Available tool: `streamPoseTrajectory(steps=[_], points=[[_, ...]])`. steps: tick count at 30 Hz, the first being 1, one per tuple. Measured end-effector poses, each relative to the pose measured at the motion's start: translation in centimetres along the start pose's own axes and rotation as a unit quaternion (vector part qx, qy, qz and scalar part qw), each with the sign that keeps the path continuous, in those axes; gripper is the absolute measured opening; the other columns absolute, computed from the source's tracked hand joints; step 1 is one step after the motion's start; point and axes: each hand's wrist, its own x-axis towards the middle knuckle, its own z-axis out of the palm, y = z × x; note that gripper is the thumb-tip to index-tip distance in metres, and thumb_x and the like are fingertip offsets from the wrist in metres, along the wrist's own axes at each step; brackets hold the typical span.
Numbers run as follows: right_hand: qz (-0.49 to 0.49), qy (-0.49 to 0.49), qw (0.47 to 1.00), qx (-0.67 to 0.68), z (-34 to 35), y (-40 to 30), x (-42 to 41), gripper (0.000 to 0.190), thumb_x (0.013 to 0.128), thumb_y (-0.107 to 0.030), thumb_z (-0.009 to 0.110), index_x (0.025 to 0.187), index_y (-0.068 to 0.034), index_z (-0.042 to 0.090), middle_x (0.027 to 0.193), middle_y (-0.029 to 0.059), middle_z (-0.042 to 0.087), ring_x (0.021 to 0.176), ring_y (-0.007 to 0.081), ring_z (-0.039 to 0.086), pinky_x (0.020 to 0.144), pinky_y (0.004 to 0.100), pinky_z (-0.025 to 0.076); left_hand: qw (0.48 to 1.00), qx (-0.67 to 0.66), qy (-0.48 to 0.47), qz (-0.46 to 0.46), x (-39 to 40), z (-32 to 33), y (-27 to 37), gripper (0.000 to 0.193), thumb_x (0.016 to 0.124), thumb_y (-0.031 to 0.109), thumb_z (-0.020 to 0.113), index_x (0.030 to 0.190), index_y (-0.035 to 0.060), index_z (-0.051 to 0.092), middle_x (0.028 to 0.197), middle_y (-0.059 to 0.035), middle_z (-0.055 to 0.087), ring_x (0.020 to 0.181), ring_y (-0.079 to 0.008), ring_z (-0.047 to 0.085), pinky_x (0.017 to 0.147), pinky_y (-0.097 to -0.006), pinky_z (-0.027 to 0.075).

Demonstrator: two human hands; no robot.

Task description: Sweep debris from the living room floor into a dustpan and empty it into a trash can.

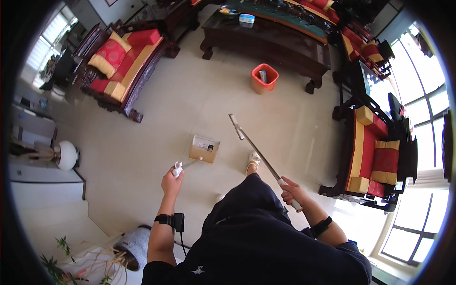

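Observation:
My left hand is closed around the white top of a thin handle, which runs to a long-handled dustpan. The dustpan's pan is beige and bears a printed label. In my right hand is the white grip of a broom with a metal pole. The broom's narrow head points up and away, to the right of the dustpan and apart from it. Whether the head touches the floor I cannot tell. One foot in a patterned clog is forward, below the broom pole.
An orange-red bin with something inside stands ahead, before a dark carved wooden table. Cushioned wooden seats stand at left and right. A white round vase is at far left; a grey planter sits behind at left.

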Motion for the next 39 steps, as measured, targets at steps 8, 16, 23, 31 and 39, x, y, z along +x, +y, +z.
streamPoseTrajectory(steps=[8,16,23,31,39], points=[[0.001,0.026,0.989,0.147,-7.7,-8.5,2.6,0.041,0.091,-0.025,0.055,0.128,-0.025,0.039,0.058,-0.0033,0.033,0.042,0.0038,0.030,0.036,0.0200,0.029,0.992,0.082,-0.050,0.086,13.7,6.5,13.9,0.040,0.076,0.042,0.063,0.109,0.0195,0.062,0.087,-0.0090,0.067,0.081,-0.0301,0.064,0.069,-0.0413,0.051],[0.005,0.000,0.975,0.222,-13.5,-15.9,3.1,0.014,0.091,-0.025,0.054,0.091,-0.020,0.041,0.056,-0.0054,0.034,0.041,0.0021,0.032,0.034,0.0183,0.030,0.972,0.203,-0.059,0.098,25.2,10.8,25.1,0.041,0.075,0.046,0.063,0.108,0.0226,0.060,0.087,-0.0062,0.068,0.081,-0.0283,0.064,0.068,-0.0405,0.051],[0.021,-0.114,0.884,0.454,-15.2,-20.1,3.8,0.014,0.093,-0.022,0.046,0.107,-0.017,0.048,0.057,-0.0046,0.038,0.042,0.0021,0.035,0.036,0.0170,0.034,0.938,0.277,-0.142,0.154,30.2,11.0,29.8,0.054,0.070,0.055,0.065,0.110,0.0198,0.060,0.092,-0.0027,0.068,0.089,-0.0240,0.064,0.073,-0.0370,0.050],[-0.041,-0.073,0.859,0.506,-12.3,-26.3,3.2,0.029,0.088,-0.012,0.049,0.113,0.000,0.040,0.093,0.0139,0.056,0.058,0.0062,0.049,0.044,0.0161,0.048,0.910,0.289,-0.186,0.230,35.5,7.7,33.3,0.062,0.075,0.065,0.055,0.113,0.0149,0.059,0.101,-0.0027,0.058,0.089,-0.0206,0.061,0.074,-0.0357,0.049],[-0.062,-0.046,0.889,0.452,-10.9,-30.4,-0.9,0.039,0.087,-0.014,0.046,0.120,0.005,0.038,0.080,0.0060,0.048,0.055,0.0034,0.045,0.045,0.0139,0.048,0.936,0.031,-0.065,0.346,35.7,11.8,43.2,0.029,0.084,0.035,0.062,0.102,0.0114,0.062,0.084,-0.0011,0.061,0.073,-0.0188,0.062,0.060,-0.0317,0.048]])
